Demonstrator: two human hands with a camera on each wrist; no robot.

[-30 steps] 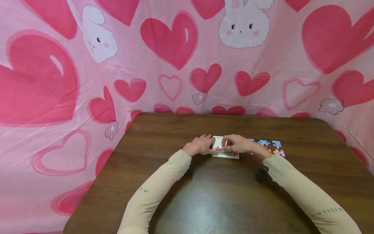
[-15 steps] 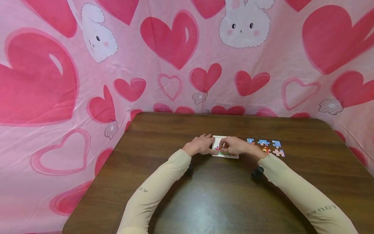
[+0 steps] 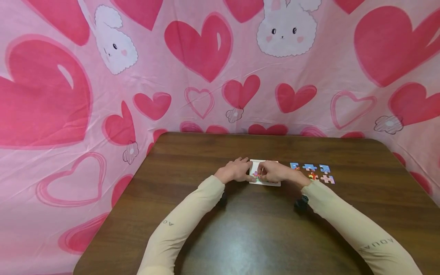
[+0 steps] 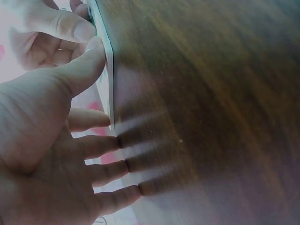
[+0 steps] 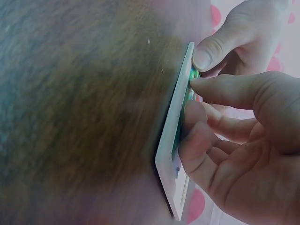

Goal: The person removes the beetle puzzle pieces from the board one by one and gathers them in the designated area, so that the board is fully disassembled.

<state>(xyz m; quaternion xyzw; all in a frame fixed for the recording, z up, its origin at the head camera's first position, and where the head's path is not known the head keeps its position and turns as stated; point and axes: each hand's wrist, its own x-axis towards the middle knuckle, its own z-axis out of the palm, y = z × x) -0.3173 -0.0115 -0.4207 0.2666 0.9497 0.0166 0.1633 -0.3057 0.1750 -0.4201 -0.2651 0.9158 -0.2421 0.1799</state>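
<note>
A shallow white puzzle tray point(image 3: 254, 165) lies flat on the table, with colourful jigsaw pieces point(image 3: 256, 175) along its near side. My left hand point(image 3: 236, 170) is at the tray's left edge with fingers straight; in the left wrist view, its thumb point(image 4: 84, 68) rests on the rim and the other fingertips touch the tabletop. Low over the tray is my right hand point(image 3: 275, 172), its thumb and curled fingers pinching at a puzzle piece point(image 5: 191, 93) with green on it. The hand hides most of that piece in the right wrist view.
Right of the tray, several loose jigsaw pieces point(image 3: 310, 167) lie spread on the brown wooden table point(image 3: 220, 229). Behind the table hangs a pink cloth point(image 3: 192, 76) with hearts and rabbits. A dark wrist camera point(image 3: 301, 203) sits below the right wrist.
My right hand has shifted slightly left and lower over the tray, uncovering more of the loose pieces at the right. My left hand has stayed at the tray's left edge.
</note>
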